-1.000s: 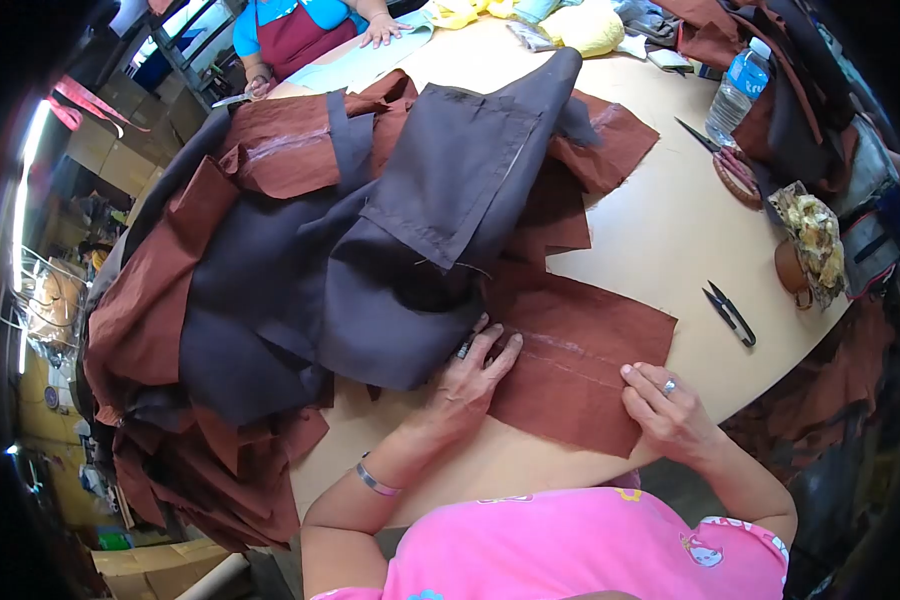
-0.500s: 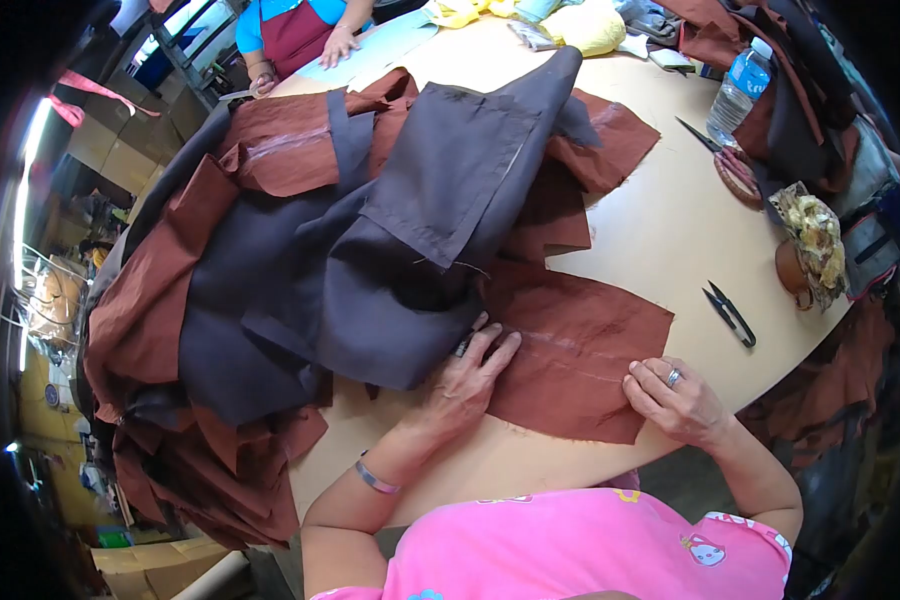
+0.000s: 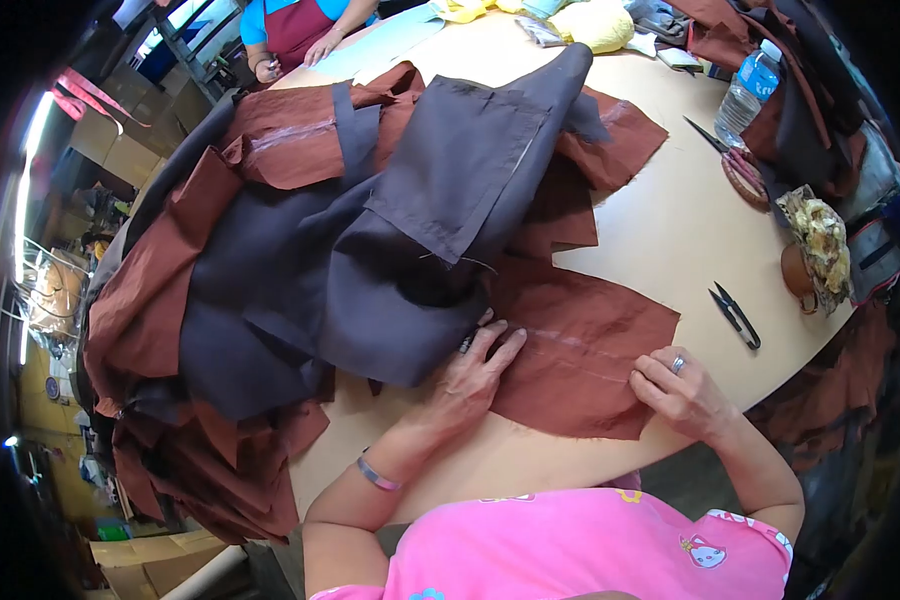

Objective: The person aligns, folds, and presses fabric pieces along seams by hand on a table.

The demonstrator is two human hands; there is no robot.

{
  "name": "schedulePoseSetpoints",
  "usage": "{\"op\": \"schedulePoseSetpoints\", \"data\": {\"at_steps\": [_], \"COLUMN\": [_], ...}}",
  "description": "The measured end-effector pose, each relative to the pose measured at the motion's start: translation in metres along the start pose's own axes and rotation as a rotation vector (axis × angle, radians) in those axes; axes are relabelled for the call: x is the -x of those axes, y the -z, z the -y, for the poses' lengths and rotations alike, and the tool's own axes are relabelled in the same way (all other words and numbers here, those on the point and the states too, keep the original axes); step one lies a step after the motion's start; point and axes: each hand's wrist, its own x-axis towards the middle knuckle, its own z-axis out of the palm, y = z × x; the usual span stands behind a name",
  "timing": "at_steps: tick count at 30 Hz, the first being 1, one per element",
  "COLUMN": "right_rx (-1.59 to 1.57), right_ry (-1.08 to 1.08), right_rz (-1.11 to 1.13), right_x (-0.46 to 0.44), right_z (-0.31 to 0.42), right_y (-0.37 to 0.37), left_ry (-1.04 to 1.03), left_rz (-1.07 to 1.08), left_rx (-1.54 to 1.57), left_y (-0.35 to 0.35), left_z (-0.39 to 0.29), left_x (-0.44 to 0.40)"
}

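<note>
A brown cloth panel (image 3: 585, 350) with a pale chalky line lies on the table, its left end running under a dark garment (image 3: 450, 180). My left hand (image 3: 475, 368) lies on the panel's left part with fingers apart, beside the dark fabric's lower edge; a small dark object shows in part at its fingers. My right hand (image 3: 682, 388) has its fingers closed on the panel's right edge. Brown and dark cloth is heaped to the left of both hands. Black thread snips (image 3: 735, 318) lie on the table to the right of the panel.
Scissors (image 3: 735, 165) lie near a water bottle (image 3: 750, 92) at the right. Beside them are a brown tape roll (image 3: 797, 275), a crumpled wrapped bundle (image 3: 818, 235) and piled cloth (image 3: 820, 120). Across the table (image 3: 650, 225), a person in a red apron (image 3: 295, 30) has both hands near pale sheets.
The panel's right edge has shifted slightly upward with my right hand on it. My left hand has stayed nearly in place. The other person's hand has moved left over the pale sheet.
</note>
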Motion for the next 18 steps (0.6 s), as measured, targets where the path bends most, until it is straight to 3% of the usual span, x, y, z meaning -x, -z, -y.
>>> {"op": "schedulePoseSetpoints", "data": {"at_steps": [8,14,16,18], "right_rx": [-0.449,-0.589,-0.561,-0.830], "right_ry": [-0.217,-0.282,-0.316,-0.509], "right_rz": [-0.301,-0.403,-0.474,-0.332], "right_x": [-0.028,-0.080,-0.108,-0.130], "right_z": [-0.006,-0.008,-0.020,-0.037], "right_y": [0.021,0.036,0.031,0.023], "left_ry": [-0.050,-0.010,0.041,0.327], "left_rz": [0.151,0.279,0.140,0.183], "left_rx": [0.136,0.275,0.472,0.833], "left_y": [0.024,0.040,0.049,0.065], "left_z": [-0.004,-0.010,-0.012,-0.020], "left_x": [-0.004,0.000,-0.001,-0.008]}}
